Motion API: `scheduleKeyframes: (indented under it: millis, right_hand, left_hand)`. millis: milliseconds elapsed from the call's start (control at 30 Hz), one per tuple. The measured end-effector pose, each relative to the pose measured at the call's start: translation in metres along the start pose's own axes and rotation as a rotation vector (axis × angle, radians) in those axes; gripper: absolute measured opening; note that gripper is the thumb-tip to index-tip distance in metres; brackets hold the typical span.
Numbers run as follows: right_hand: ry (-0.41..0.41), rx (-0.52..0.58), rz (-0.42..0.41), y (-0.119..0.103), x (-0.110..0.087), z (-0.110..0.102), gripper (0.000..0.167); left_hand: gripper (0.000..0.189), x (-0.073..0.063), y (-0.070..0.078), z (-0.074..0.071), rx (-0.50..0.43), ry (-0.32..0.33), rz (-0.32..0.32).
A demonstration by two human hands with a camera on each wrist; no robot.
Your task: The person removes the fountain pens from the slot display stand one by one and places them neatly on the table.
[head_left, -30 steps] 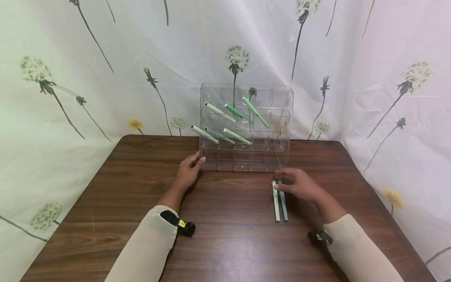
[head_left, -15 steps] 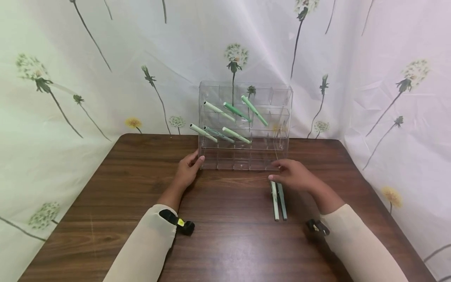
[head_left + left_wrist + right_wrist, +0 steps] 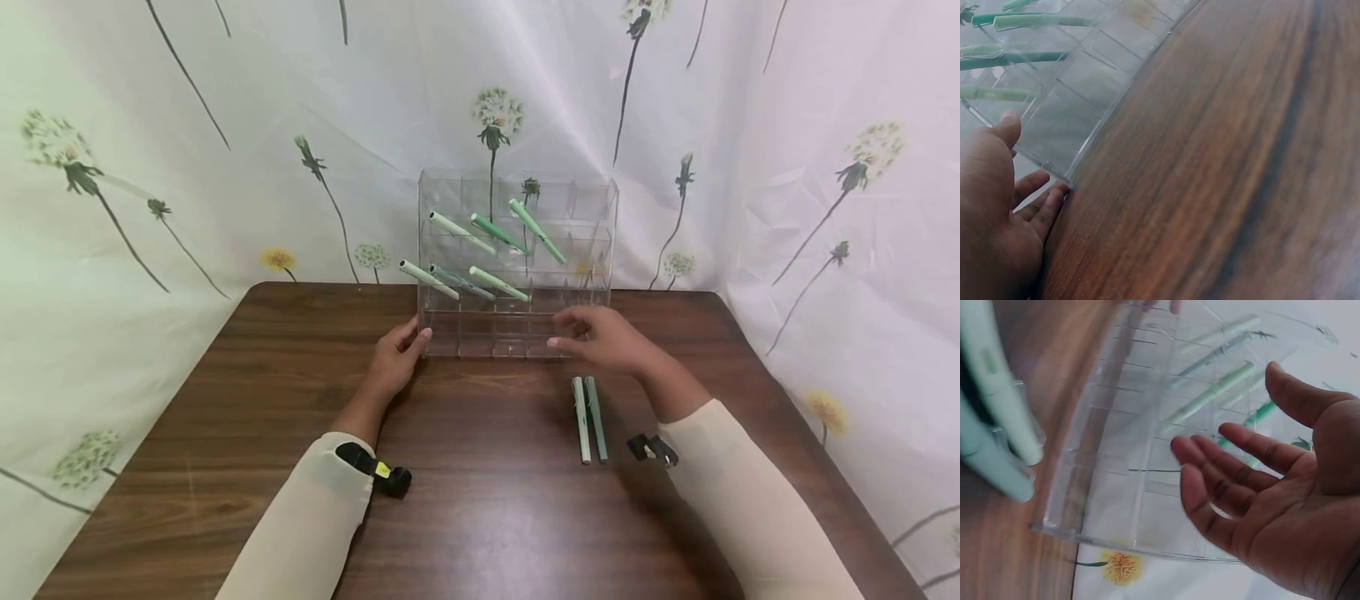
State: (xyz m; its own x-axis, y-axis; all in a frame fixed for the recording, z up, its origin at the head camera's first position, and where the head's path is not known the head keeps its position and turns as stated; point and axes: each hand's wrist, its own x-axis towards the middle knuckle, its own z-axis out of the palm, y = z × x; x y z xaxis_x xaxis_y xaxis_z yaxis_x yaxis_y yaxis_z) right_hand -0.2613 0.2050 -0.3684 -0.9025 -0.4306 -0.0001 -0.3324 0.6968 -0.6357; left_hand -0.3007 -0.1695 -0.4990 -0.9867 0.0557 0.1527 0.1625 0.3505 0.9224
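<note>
The left hand [image 3: 393,362] is holding the clear rack [image 3: 476,343] by its left edge, the empty right hand [image 3: 611,342] is hovering loosely near its lower right, six pens [image 3: 462,234] are leaning in it and two others [image 3: 582,421] are lying on the table [image 3: 480,508].

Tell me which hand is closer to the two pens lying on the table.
Right. The right hand is just beyond the pens, in front of the clear rack; the left hand is farther away, at the rack's left edge.
</note>
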Motion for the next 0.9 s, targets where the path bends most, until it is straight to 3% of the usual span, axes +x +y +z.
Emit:
scheduleKeyframes:
  millis: [200,500,900]
  right_hand:
    - [0.036,0.156,0.013,-0.009,0.023,-0.009,0.046]
    - [0.165,0.360,0.035,-0.022,0.053,0.000,0.044]
    - [0.235,0.396,0.020,-0.033,0.085,0.015,0.046]
  left_hand:
    - [0.059,0.001,0.001,0.000,-0.010,0.004,0.013]
    - [0.058,0.001,0.002,0.001,-0.007,0.008,0.010]
    - [0.059,0.002,0.001,0.000,-0.015,0.001,0.001]
